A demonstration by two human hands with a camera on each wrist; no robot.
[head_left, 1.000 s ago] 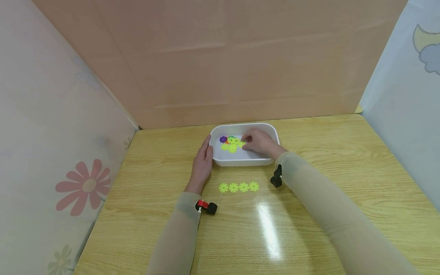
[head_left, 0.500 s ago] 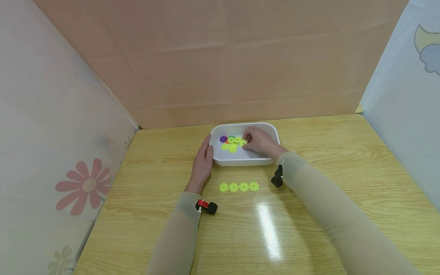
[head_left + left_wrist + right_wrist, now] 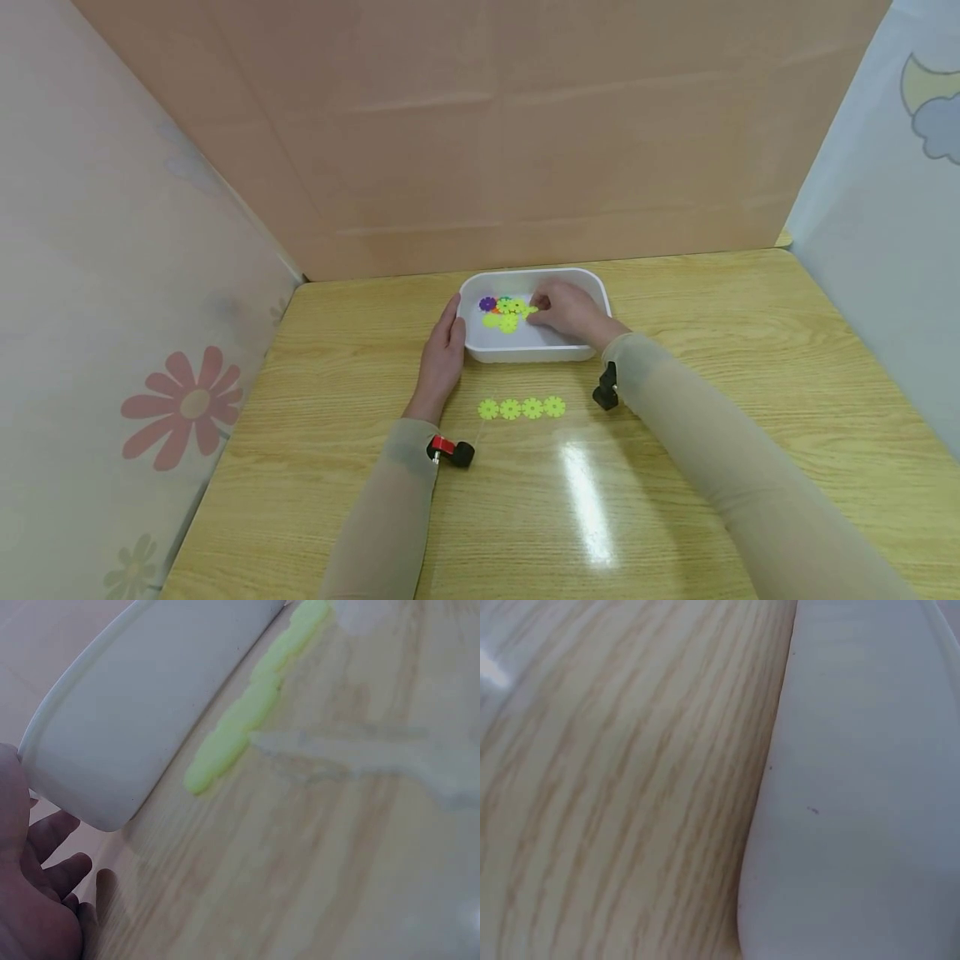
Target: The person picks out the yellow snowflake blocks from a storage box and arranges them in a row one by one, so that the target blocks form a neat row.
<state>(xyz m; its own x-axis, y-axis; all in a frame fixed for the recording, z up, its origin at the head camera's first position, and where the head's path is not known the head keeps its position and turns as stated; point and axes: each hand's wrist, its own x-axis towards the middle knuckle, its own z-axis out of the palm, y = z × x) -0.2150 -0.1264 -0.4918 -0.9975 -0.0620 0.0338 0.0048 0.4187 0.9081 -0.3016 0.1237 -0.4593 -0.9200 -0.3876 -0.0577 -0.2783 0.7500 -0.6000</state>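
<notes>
A white tray (image 3: 536, 354) holds a small pile of flower-shaped plastic pieces, mostly yellow-green (image 3: 507, 323), with a purple one (image 3: 487, 304) at the left. Reaching over the tray's near right side, my right hand (image 3: 567, 307) pinches a yellow-green snowflake disc (image 3: 529, 312) between thumb and fingertips. My left hand (image 3: 441, 358) rests against the tray's left wall, fingers extended along it; the left wrist view shows its fingers (image 3: 67, 874) at the tray's corner. The right hand is out of sight in the right wrist view, where the tray wall (image 3: 855, 780) fills the right.
A straight row of several yellow-green discs (image 3: 521, 408) lies on the wooden table (image 3: 675, 333) in front of the tray. Behind stands a brown panel (image 3: 480, 150), with pale decorated walls (image 3: 90, 250) on both sides.
The yellow-green disc at my right fingertips has tilted and shifted slightly. My left hand and the tray stay in place, as does the row on the table.
</notes>
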